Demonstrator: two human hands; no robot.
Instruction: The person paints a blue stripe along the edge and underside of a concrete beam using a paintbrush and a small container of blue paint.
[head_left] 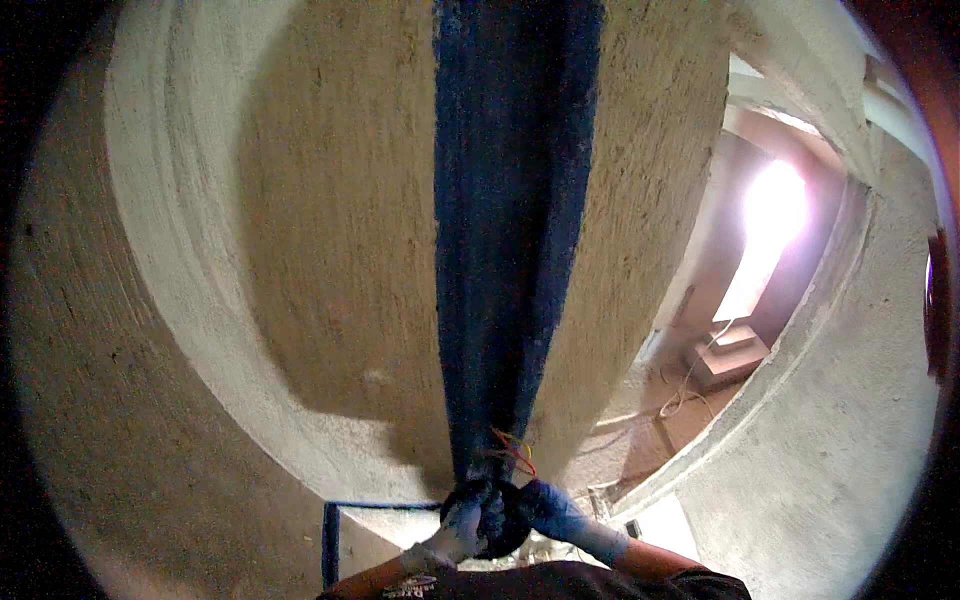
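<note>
My left hand (463,528), in a pale glove smeared with blue, is at the lower middle with its fingers curled in front of a dark round container (509,538). What those fingers grip is too dark to tell. My right hand (556,513), in a blue-stained glove, closes on the container's right rim. Just above the hands, thin red and yellow wires (518,455) stick out. Behind them a wide dark blue band (500,230) runs up the rough wall between two plaster faces.
Beige rough plaster (340,220) flanks the band. To the right, an opening shows a glaring light (777,205), a block-like box (728,355) and a pale cable (690,395). A thin blue strip (385,506) crosses the wall at lower left.
</note>
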